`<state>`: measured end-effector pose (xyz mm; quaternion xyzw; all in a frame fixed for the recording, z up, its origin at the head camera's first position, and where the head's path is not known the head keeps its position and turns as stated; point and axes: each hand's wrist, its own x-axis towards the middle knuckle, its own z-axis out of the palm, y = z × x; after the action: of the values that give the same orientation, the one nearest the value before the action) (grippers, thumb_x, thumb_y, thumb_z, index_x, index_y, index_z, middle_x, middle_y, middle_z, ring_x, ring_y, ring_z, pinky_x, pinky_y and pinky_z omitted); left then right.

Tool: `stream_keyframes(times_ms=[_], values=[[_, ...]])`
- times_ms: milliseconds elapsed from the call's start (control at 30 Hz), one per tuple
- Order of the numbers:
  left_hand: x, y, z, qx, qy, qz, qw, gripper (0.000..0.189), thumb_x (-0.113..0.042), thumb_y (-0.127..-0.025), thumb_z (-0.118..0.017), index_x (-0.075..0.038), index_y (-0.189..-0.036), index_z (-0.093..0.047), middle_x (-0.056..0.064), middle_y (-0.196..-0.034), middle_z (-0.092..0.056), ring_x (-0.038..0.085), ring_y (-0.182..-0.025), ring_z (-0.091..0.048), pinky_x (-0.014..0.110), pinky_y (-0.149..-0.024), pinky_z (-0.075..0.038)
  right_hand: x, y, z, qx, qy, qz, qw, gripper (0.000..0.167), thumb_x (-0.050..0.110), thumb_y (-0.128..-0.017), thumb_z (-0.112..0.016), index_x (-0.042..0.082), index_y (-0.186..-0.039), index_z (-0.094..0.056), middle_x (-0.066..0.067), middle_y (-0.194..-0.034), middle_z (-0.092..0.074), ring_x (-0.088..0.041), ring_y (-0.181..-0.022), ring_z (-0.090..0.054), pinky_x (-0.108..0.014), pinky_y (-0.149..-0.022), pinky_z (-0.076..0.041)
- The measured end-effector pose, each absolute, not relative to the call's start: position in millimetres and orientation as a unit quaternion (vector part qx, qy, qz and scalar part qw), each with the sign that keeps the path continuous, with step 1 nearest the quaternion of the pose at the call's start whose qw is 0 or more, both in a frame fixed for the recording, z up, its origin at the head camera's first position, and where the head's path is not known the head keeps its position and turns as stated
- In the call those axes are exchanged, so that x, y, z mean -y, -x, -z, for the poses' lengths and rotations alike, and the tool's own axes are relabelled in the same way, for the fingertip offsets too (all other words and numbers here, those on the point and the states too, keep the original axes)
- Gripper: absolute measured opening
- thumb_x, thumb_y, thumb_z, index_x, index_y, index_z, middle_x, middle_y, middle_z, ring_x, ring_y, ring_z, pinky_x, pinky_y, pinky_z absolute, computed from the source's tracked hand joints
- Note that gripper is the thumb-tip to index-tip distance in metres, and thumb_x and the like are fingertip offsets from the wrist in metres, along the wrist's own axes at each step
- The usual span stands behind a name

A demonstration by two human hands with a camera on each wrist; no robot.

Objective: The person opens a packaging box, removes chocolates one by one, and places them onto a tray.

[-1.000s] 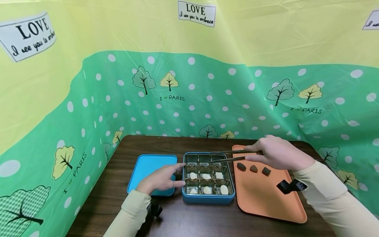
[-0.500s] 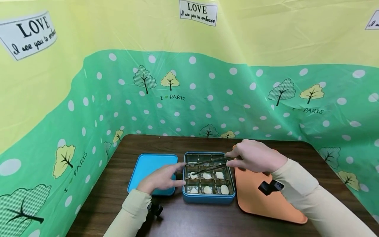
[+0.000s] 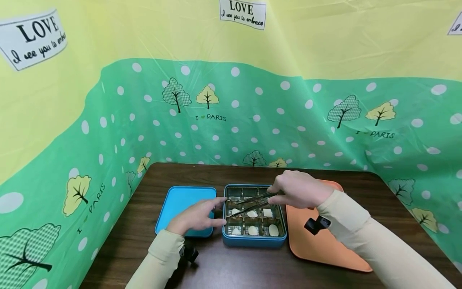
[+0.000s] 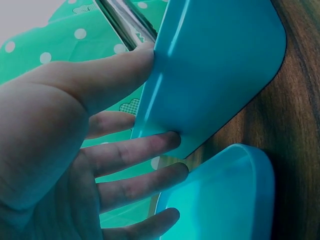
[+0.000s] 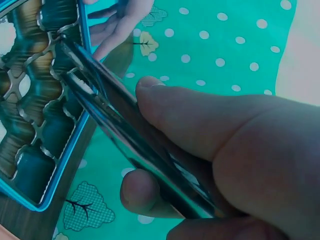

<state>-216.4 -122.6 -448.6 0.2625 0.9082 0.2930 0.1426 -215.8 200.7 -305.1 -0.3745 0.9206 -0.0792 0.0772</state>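
At far left, green-and-yellow cloth (image 3: 77, 160), white-dotted, hung beside and behind the dark, wood-grained worktop (image 3: 119, 257). Next, lying on the worktop, a bright blue lid (image 3: 185, 200), shallow and round-cornered, with a raised edge. Reaching across it from a cream left sleeve (image 3: 155, 257), with a black left wrist camera (image 3: 189, 255) strapped below: the left grip (image 3: 196, 216), thumb and fingers spread and fairly straight, clasping nothing, thumb and a fingertip against the left side of the box (image 3: 254, 242).

In the middle, on the worktop, just right of the lid, the box itself: blue, smooth, nearly square with rounded corners, deeper than the lid. Inside, a shiny, brownish insert (image 3: 250, 192) in three rows of three compartments. Middle row, from the left: a small whitish piece (image 3: 236, 212), partly hidden; an uneven whitish lump (image 3: 252, 214); a white square (image 3: 267, 213). Front row: a small pale mound (image 3: 236, 231), a larger rounded chunk (image 3: 253, 230), a smooth white oval (image 3: 273, 230).

Slanting down leftward over the box, dark, glossy, slender chopsticks (image 5: 114, 122), tips apart at the left compartment of the middle row. Anything between the tips: impossible to tell. Above the box's right rear part, the right grip (image 3: 297, 188), curled round the chopsticks.

At right, beside the box, a flat orange tray (image 3: 312, 247) with rounded corners, partly covered by the cream right sleeve (image 3: 368, 237) and black right wrist camera (image 3: 317, 224)
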Motion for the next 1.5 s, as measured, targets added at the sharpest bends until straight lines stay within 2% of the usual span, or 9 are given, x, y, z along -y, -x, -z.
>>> stream_keyframes(times_ms=[133, 300, 467, 600, 733, 867, 967, 1233, 1500], values=[[122.9, 216.6, 448.4, -0.909, -0.265, -0.291, 0.14, 0.076, -0.043, -0.101, -0.072, -0.011, -0.162, -0.04, 0.011, -0.15, -0.059, 0.031, -0.136, -0.057, 0.053, -0.108, -0.05, -192.0, 218.4, 304.8, -0.926, 0.362, 0.06, 0.094, 0.032, 0.035, -0.097, -0.077, 0.011, -0.118, -0.082, -0.005, -0.119, -0.078, -0.01, -0.082, -0.075, -0.028, -0.065, -0.058], [123.5, 216.5, 449.0, -0.909, -0.267, -0.288, 0.14, 0.077, -0.044, -0.101, -0.072, -0.011, -0.162, -0.04, 0.011, -0.149, -0.059, 0.031, -0.136, -0.057, 0.053, -0.108, -0.05, -180.7, 218.2, 304.6, -0.934, 0.331, 0.054, 0.12, 0.035, 0.035, -0.098, -0.076, 0.009, -0.121, -0.08, -0.007, -0.12, -0.078, -0.007, -0.062, -0.069, -0.027, -0.058, -0.052], [123.4, 216.9, 448.7, -0.907, -0.27, -0.291, 0.14, 0.076, -0.042, -0.101, -0.072, -0.011, -0.163, -0.04, 0.011, -0.15, -0.058, 0.031, -0.137, -0.057, 0.053, -0.109, -0.049, -170.1, 217.4, 303.9, -0.939, 0.315, 0.047, 0.128, 0.035, 0.035, -0.098, -0.076, 0.007, -0.12, -0.079, -0.007, -0.112, -0.079, -0.008, -0.052, -0.064, -0.032, -0.062, -0.059], [123.3, 216.2, 448.0, -0.907, -0.273, -0.29, 0.139, 0.076, -0.041, -0.101, -0.072, -0.01, -0.163, -0.04, 0.011, -0.15, -0.058, 0.031, -0.136, -0.057, 0.053, -0.108, -0.049, -164.4, 216.7, 304.4, -0.939, 0.321, 0.036, 0.122, 0.022, 0.034, -0.098, -0.077, 0.014, -0.089, -0.079, 0.007, -0.075, -0.069, -0.004, -0.054, -0.054, -0.028, -0.053, -0.046], [123.2, 215.5, 447.5, -0.907, -0.273, -0.288, 0.139, 0.076, -0.041, -0.101, -0.072, -0.01, -0.163, -0.04, 0.011, -0.15, -0.058, 0.031, -0.136, -0.057, 0.053, -0.108, -0.05, -160.1, 214.4, 304.3, -0.94, 0.319, 0.028, 0.12, 0.045, 0.033, -0.098, -0.077, 0.02, -0.062, -0.052, 0.01, -0.055, -0.029, -0.007, -0.046, -0.031, -0.025, -0.048, -0.022], [122.8, 215.8, 447.3, -0.908, -0.268, -0.29, 0.139, 0.076, -0.042, -0.1, -0.072, -0.012, -0.163, -0.04, 0.011, -0.151, -0.058, 0.03, -0.136, -0.057, 0.053, -0.108, -0.049, -156.3, 212.9, 303.2, -0.942, 0.316, 0.018, 0.115, 0.041, 0.033, -0.097, -0.078, 0.018, -0.066, -0.056, 0.011, -0.057, -0.031, -0.006, -0.048, -0.031, -0.025, -0.048, -0.023], [122.7, 216.2, 447.5, -0.909, -0.266, -0.29, 0.138, 0.076, -0.043, -0.1, -0.072, -0.013, -0.163, -0.04, 0.009, -0.151, -0.058, 0.029, -0.137, -0.057, 0.052, -0.109, -0.049, -153.6, 212.4, 302.4, -0.942, 0.313, 0.011, 0.117, 0.028, 0.033, -0.096, -0.079, 0.018, -0.076, -0.067, 0.012, -0.06, -0.045, -0.006, -0.051, -0.041, -0.026, -0.049, -0.031], [122.0, 216.4, 447.9, -0.908, -0.274, -0.287, 0.133, 0.076, -0.042, -0.1, -0.072, -0.011, -0.162, -0.041, 0.01, -0.149, -0.06, 0.029, -0.135, -0.058, 0.052, -0.108, -0.05, -150.5, 213.3, 308.8, -0.938, 0.324, -0.001, 0.121, 0.038, 0.031, -0.097, -0.078, 0.018, -0.064, -0.063, 0.009, -0.052, -0.037, -0.007, -0.047, -0.037, -0.026, -0.048, -0.028], [121.2, 216.0, 447.9, -0.91, -0.271, -0.283, 0.133, 0.076, -0.043, -0.101, -0.072, -0.011, -0.162, -0.041, 0.01, -0.148, -0.06, 0.029, -0.135, -0.058, 0.052, -0.108, -0.05, -153.0, 212.8, 310.4, -0.933, 0.346, 0.0, 0.098, 0.025, 0.029, -0.095, -0.08, 0.021, -0.072, -0.074, 0.01, -0.058, -0.058, -0.006, -0.05, -0.05, -0.025, -0.048, -0.039]])
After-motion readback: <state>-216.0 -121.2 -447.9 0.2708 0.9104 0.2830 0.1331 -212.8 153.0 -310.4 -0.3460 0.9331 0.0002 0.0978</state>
